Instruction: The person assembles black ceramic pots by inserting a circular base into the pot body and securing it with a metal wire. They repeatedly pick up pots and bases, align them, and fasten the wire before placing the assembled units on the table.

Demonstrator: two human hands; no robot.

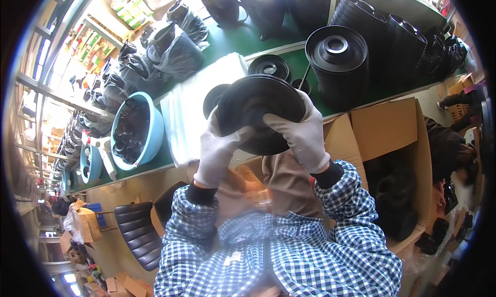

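Note:
Both of my hands, in white gloves, grip a black round plastic disc (243, 103) above the bench's front edge. My left hand (221, 148) is closed on its lower left rim, the thumb lying across its face. From the right, my right hand (304, 134) clasps the rim, with its thumb pressed near the centre. Behind the disc, partly covered by it, another black round piece (213, 96) shows at the left. A black ringed lid (269, 65) lies flat just beyond, beside a tall stack of similar black discs (337, 64).
White plastic sheets (178, 126) lie on the green bench (294, 64), left of my hands. A blue basin (159, 124) holds small black parts. Black buckets (263, 10) line the back. An open cardboard box (385, 131) with black pieces stands at right; a black chair (137, 235) is lower left.

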